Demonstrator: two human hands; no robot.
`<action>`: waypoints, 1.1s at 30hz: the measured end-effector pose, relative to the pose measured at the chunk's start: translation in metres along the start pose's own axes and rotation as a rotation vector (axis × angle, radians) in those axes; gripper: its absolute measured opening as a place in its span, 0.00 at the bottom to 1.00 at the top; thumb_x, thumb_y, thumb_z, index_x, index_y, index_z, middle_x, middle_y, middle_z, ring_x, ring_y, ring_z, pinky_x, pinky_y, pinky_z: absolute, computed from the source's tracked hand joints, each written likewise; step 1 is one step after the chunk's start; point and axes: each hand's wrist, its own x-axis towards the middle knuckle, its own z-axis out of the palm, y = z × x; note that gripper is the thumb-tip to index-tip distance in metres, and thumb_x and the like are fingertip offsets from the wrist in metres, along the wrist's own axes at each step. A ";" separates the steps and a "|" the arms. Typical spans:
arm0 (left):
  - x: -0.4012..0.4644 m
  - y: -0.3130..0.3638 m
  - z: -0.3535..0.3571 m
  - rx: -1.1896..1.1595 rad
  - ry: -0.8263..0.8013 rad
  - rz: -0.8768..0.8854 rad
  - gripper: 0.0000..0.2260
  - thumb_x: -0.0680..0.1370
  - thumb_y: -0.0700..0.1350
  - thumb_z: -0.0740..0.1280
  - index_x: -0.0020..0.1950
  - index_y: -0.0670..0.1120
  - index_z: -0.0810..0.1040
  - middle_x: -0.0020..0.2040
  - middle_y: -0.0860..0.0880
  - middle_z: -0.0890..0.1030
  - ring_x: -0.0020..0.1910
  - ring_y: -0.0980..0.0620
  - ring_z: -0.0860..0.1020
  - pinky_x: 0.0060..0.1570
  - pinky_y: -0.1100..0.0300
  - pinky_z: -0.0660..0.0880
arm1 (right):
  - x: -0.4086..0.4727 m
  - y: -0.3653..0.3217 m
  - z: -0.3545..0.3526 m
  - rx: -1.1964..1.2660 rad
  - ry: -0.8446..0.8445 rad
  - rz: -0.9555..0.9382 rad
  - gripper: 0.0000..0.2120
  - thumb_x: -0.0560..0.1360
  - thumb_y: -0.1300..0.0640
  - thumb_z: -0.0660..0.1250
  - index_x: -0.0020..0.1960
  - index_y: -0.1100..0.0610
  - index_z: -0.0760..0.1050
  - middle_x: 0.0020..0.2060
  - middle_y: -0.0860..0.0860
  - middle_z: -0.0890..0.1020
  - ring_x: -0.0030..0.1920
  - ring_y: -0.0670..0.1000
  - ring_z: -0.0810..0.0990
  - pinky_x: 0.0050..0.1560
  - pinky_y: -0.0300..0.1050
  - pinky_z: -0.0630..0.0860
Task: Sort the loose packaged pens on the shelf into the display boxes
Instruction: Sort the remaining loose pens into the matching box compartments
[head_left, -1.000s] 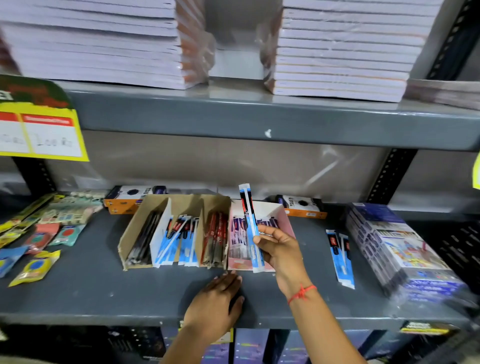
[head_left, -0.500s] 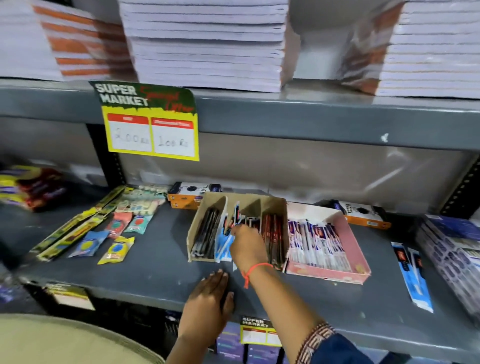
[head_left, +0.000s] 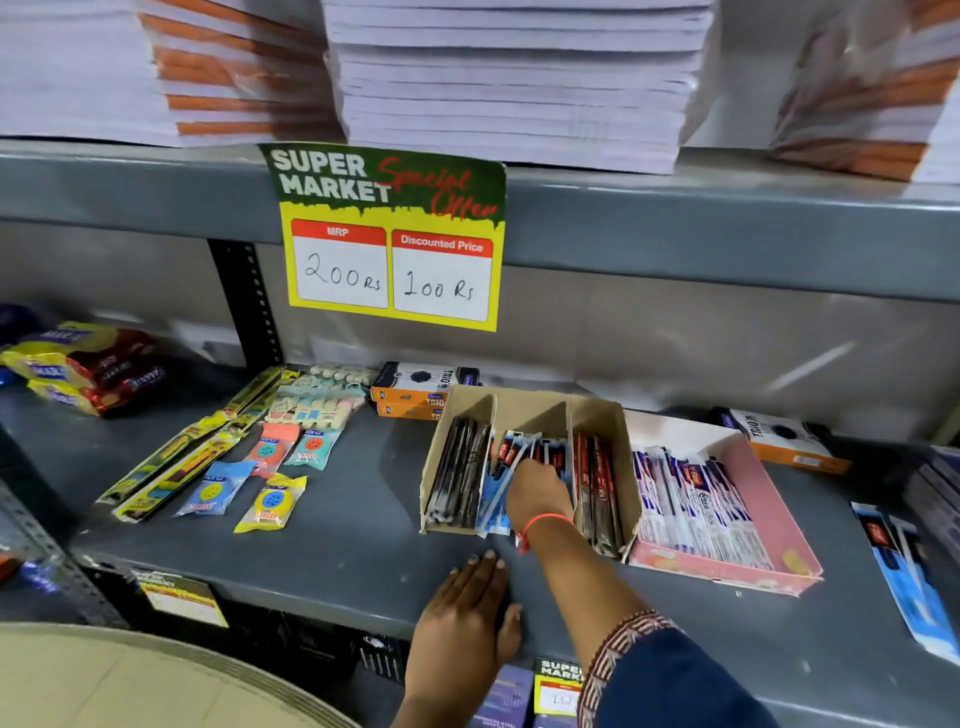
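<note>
A brown cardboard display box (head_left: 602, 415) with three compartments stands on the grey shelf (head_left: 337, 545). It holds black pens (head_left: 457, 478) on the left, blue packaged pens (head_left: 493, 501) in the middle and red pens (head_left: 597, 488) on the right. My right hand (head_left: 537, 493) reaches into the middle compartment, fingers curled on a blue packaged pen there. My left hand (head_left: 462, 623) lies flat on the shelf's front edge. A pink display box (head_left: 779, 499) beside it holds white-and-blue pens (head_left: 696, 504). Two loose blue pen packs (head_left: 904, 571) lie at the far right.
Sharpener and eraser packs (head_left: 270, 499) and long yellow packs (head_left: 176, 467) lie left of the boxes. Orange cartons (head_left: 415, 389) sit behind. Snack packets (head_left: 88, 369) are far left. A price sign (head_left: 389, 239) hangs from the upper shelf under notebook stacks (head_left: 509, 78).
My right hand carried the blue packaged pen from in front of the pink box leftwards and down into the middle compartment of the cardboard box. The view swung left. My left hand stayed put.
</note>
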 end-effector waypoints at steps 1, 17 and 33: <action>0.000 -0.001 0.001 -0.003 0.005 0.004 0.19 0.70 0.49 0.59 0.46 0.39 0.85 0.46 0.43 0.85 0.44 0.46 0.84 0.38 0.53 0.82 | 0.001 -0.001 0.001 -0.025 0.012 -0.012 0.15 0.76 0.68 0.54 0.59 0.67 0.75 0.59 0.63 0.79 0.58 0.61 0.79 0.57 0.51 0.76; 0.000 0.000 -0.005 -0.014 -0.059 -0.023 0.20 0.70 0.50 0.58 0.47 0.40 0.85 0.47 0.44 0.86 0.45 0.47 0.84 0.41 0.55 0.81 | 0.001 0.002 0.016 -0.369 -0.039 -0.062 0.18 0.78 0.65 0.51 0.64 0.66 0.71 0.63 0.62 0.76 0.65 0.59 0.73 0.55 0.51 0.77; 0.001 -0.001 -0.004 0.011 -0.109 -0.036 0.17 0.63 0.47 0.70 0.48 0.41 0.85 0.48 0.45 0.85 0.46 0.47 0.84 0.42 0.53 0.81 | 0.007 0.014 0.020 -0.289 -0.239 -0.200 0.28 0.77 0.64 0.51 0.76 0.60 0.51 0.75 0.58 0.57 0.76 0.58 0.51 0.73 0.60 0.57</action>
